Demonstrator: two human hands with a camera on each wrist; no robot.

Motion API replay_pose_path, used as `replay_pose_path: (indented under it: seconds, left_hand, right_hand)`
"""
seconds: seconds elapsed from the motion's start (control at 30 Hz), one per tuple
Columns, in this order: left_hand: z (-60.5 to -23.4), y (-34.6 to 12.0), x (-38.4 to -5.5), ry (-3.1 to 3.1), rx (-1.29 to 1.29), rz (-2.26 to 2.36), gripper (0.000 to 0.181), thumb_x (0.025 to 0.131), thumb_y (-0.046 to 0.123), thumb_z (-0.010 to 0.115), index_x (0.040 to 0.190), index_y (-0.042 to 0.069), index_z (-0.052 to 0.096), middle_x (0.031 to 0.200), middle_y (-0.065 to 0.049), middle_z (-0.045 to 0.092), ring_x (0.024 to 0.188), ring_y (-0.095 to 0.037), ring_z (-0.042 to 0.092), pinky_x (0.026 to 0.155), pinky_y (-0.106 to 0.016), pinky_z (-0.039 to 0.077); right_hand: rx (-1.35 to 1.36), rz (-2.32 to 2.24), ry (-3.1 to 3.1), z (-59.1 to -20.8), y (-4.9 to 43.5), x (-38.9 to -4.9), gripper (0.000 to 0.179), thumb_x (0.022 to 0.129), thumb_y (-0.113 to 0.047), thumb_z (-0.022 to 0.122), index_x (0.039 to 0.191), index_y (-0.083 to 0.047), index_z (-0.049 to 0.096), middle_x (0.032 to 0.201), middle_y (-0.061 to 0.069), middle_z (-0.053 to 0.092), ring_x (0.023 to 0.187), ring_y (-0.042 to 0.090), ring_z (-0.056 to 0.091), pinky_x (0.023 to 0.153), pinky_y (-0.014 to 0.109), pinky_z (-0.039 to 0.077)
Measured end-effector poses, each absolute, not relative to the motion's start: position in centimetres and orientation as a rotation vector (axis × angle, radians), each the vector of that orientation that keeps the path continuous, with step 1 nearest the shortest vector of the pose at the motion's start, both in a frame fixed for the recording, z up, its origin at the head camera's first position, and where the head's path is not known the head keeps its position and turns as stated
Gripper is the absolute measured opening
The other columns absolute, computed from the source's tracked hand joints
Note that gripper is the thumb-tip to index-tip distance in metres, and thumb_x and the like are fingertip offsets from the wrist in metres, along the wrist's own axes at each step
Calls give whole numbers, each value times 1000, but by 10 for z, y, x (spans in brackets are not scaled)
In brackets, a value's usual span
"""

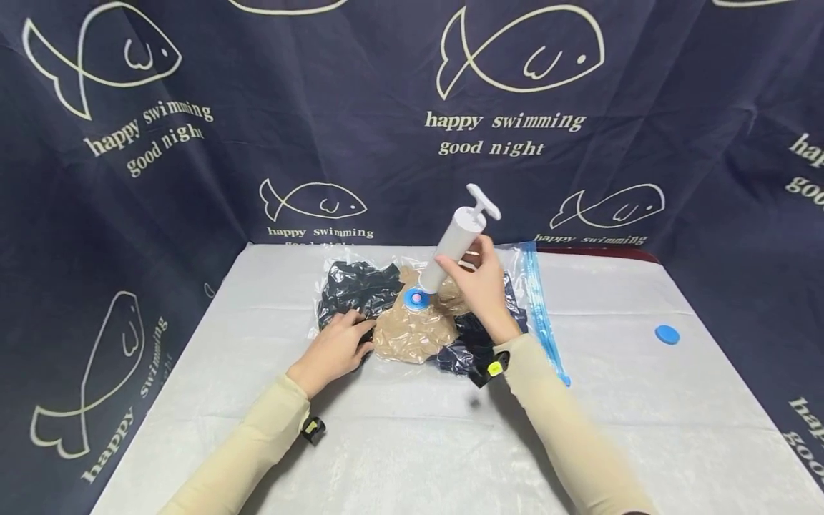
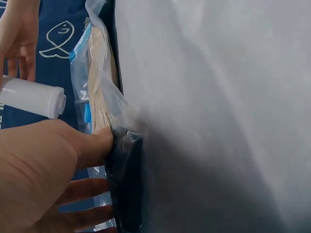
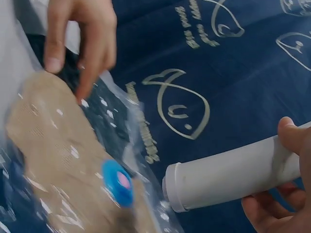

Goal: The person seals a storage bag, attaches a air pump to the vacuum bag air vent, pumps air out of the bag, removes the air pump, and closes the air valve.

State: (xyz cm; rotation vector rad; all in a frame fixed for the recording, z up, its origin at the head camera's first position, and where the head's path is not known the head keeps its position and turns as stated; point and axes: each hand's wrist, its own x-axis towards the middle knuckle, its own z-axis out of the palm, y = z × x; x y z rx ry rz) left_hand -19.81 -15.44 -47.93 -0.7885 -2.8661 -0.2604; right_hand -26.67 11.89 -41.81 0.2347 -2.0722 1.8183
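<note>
A clear vacuum storage bag with dark and tan cloth pressed inside lies on the table. Its blue valve, pink at the centre, faces up uncapped. My right hand grips a white hand pump by its barrel, tilted, with the T-shaped handle upward. In the right wrist view the pump's lower end is apart from the valve. With fingers spread, my left hand rests on the bag's left part; the left wrist view shows its thumb on the bag's edge.
A round blue cap lies on the table to the right. The bag's blue zip edge runs along its right side. A dark curtain with fish drawings stands behind the white-covered table.
</note>
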Motion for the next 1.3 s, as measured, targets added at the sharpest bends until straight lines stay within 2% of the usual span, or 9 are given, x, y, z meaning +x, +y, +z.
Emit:
replay_pose_path:
  seconds: [0.17,0.27,0.47,0.63,0.77,0.97,1.3]
  left_hand:
    - [-482,-155,-198,-2854,-817,-231,46,95,24,74,133,0,66,115,-16,64,101,-37,66,102,-51,52]
    - [-482,-156,-199,-2849,-806,-212,47,94,27,75,133,3,66,115,-14,66,100,-34,66,103,-51,52]
    - [-480,-157,-201,-2846,-797,-190,48,91,31,78,131,6,68,111,-11,67,95,-31,65,97,-47,54]
    - [-479,-156,-200,-2852,-795,-194,48,92,32,78,131,6,68,111,-11,68,95,-32,66,94,-47,55]
    - [-479,-156,-200,-2859,-793,-193,48,92,32,77,132,6,68,113,-12,68,97,-33,66,99,-48,54]
    - [-479,-156,-200,-2884,-779,-199,49,92,31,77,133,6,67,115,-13,67,105,-35,66,112,-53,45]
    - [-480,-157,-201,-2886,-787,-208,50,93,32,76,134,6,66,118,-12,68,110,-36,66,115,-57,42]
  right_hand:
    - [127,1794,-2061,-411,161,-278,53,89,-14,81,129,4,52,110,4,59,98,20,64,86,23,57]
    - [10,1832,-2047,-411,196,-284,46,90,-16,80,126,-3,55,104,-2,61,91,12,64,79,19,57]
    - [-231,1998,-1924,-413,269,-290,31,90,-18,80,111,-16,56,93,-5,66,80,5,67,70,19,60]
    - [-356,2127,-1815,-408,322,-289,31,90,-17,80,107,-12,55,85,-8,70,72,5,70,64,22,61]
    - [-446,2196,-1770,-413,356,-293,32,91,-19,79,107,-9,52,79,-8,71,66,5,71,60,22,60]
    - [-613,2125,-1853,-431,381,-303,37,90,-29,81,104,-9,53,71,-9,66,59,3,68,56,21,59]
    - [-866,2139,-1915,-462,400,-313,43,88,-32,81,107,-9,50,66,-8,63,54,4,65,55,23,60]
